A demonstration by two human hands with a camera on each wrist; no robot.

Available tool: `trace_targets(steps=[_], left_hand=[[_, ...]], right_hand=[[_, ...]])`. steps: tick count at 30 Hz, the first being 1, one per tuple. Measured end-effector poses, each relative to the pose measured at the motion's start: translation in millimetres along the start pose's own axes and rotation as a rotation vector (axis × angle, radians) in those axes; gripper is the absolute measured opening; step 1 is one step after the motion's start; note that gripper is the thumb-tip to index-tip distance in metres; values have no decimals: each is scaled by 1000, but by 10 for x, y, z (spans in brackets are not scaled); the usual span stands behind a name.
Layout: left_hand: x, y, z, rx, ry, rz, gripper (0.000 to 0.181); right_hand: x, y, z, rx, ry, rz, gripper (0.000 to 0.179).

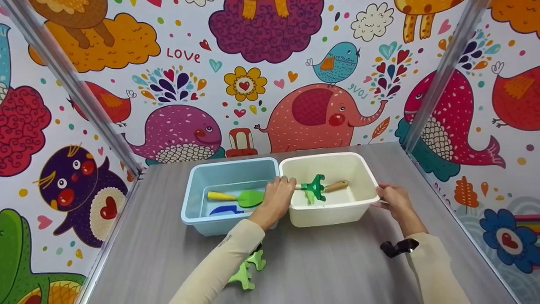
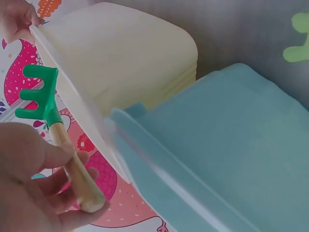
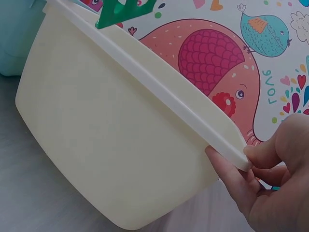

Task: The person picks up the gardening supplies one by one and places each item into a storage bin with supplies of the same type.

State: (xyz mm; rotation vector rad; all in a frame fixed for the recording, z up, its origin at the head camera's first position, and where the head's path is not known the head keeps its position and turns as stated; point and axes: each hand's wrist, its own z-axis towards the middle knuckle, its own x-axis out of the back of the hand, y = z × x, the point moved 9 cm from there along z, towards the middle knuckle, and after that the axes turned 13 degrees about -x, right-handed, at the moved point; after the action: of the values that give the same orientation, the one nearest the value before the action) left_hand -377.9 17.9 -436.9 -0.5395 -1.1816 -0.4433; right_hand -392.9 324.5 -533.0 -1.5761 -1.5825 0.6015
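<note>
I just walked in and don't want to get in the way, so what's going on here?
A person's left hand holds a wooden-handled green rake over the cream rectangular plastic bin, while the right hand pinches that bin's rim. A brown wooden handle shows inside it. Beside it, the light-blue rectangular plastic bin holds a yellow-handled green trowel and a blue-bladed tool. Something light-green and pronged lies on the grey table, partly hidden by the cream left sleeve.

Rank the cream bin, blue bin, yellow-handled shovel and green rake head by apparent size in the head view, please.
Largest: cream bin and blue bin, too alike to rank
Next: yellow-handled shovel
Smallest: green rake head
</note>
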Motion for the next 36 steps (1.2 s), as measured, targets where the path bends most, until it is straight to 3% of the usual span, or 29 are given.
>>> trace_targets(steps=[10, 16, 28, 36], left_hand=[[-185, 56, 150, 27, -1, -36, 10], [-270, 110, 235, 35, -41, -50, 12], [-348, 189, 350, 48, -156, -148, 19], [-350, 190, 369, 53, -136, -142, 19]], right_hand=[[3, -44, 2, 47, 20, 16, 52], [-15, -40, 2, 51, 28, 14, 51], [-11, 0, -3, -11, -19, -1, 53], [-22, 5, -4, -5, -25, 5, 54]])
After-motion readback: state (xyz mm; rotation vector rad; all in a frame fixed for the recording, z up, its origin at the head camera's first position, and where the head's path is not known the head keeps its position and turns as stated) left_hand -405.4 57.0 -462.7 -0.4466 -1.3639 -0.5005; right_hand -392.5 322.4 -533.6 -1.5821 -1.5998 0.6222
